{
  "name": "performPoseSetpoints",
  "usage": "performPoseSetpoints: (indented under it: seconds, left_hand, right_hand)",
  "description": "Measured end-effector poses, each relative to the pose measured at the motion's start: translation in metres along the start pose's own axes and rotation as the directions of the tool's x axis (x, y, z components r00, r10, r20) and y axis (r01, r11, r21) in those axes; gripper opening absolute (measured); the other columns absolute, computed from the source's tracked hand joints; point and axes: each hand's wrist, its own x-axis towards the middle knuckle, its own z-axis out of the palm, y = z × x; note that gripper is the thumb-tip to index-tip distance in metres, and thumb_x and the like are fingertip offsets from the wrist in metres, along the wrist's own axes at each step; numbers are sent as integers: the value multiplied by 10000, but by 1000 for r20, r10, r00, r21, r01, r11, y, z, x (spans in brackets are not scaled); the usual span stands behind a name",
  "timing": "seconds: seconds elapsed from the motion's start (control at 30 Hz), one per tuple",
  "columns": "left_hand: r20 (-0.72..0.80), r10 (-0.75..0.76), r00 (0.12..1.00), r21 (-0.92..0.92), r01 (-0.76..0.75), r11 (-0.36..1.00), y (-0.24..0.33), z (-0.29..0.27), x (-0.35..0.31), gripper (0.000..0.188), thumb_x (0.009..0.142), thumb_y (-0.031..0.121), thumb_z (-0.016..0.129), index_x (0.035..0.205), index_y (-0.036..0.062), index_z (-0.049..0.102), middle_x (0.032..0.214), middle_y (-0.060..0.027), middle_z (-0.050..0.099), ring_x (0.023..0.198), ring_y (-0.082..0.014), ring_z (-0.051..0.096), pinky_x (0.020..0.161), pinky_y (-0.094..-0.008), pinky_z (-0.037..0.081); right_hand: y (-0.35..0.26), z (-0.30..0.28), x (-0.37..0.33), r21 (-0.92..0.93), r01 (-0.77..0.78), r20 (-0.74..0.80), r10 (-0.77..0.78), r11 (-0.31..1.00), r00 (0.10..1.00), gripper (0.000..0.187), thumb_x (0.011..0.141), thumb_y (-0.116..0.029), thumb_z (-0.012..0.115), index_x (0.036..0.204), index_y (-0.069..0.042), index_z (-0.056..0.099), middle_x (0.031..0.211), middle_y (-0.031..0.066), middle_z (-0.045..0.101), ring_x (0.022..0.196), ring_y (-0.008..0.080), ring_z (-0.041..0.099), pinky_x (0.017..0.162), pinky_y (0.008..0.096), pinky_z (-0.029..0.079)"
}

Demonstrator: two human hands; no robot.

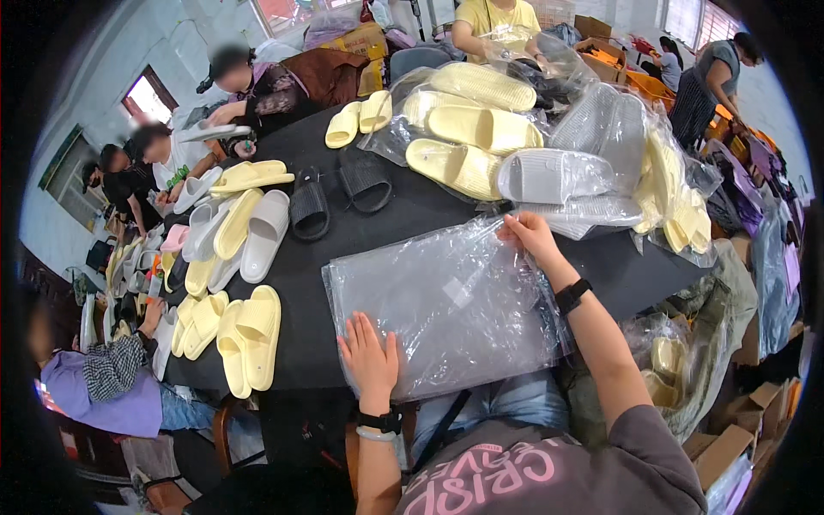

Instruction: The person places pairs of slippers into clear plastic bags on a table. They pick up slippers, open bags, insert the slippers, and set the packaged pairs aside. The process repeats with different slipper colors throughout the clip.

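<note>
Left hand lies flat on plastic bags.

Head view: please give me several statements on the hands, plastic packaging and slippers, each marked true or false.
1. The left hand lies on clear, flat plastic packaging. True.
2. The right hand holds a yellow slide slipper. False: it holds the packaging's far edge.
3. Two black slide slippers lie on the black tabletop. True.
4. The grey ribbed slippers just beyond the right hand are unwrapped. False: they are plastic-wrapped.
5. Black wristbands show at both hands. True.
</note>
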Motion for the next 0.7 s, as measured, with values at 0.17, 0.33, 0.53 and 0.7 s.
performPoseSetpoints:
  seconds: [0.17, 0.33, 0.53, 0.7]
  left_hand:
    - [51, 13, 999, 88, -17, 996, 6, -3, 2, 725, 973, 466, 474, 1493, -13, 319, 1553, -230, 299, 1459, -373, 240, 1180, -536, 133]
    - [40, 37, 999, 96, -41, 995, 7, -6, 0, 792, 914, 541, 546, 1495, 40, 348, 1543, -255, 302, 1442, -407, 258, 1168, -568, 132]
    - [68, 32, 997, 151, -42, 988, 7, -6, 0, 797, 913, 548, 546, 1500, 51, 340, 1545, -252, 300, 1447, -398, 255, 1170, -564, 137]
    - [92, 26, 995, 163, -41, 986, 9, -6, 3, 798, 920, 551, 538, 1509, 56, 325, 1555, -241, 284, 1456, -390, 237, 1174, -556, 135]
  right_hand:
    - [22, -23, -10, 77, -66, 37, 63, 995, 997, 371, 987, -259, 594, 1200, 43, 621, 1016, 107, 687, 830, 112, 635, 700, 248, 503]
    - [-19, -31, -91, -276, 111, 52, -101, 955, 994, 806, 909, -231, 717, 1509, 23, 242, 1205, 221, 629, 980, 192, 644, 791, 305, 529]
    - [-26, -35, -197, -117, -36, 255, 65, 992, 965, 1022, 848, -97, 768, 1560, -32, 37, 943, 170, 713, 784, 147, 672, 685, 260, 528]
    - [-5, -37, -217, -34, -176, 93, 179, 984, 980, 914, 859, -4, 714, 1560, -53, 129, 901, 137, 720, 759, 129, 685, 663, 280, 549]
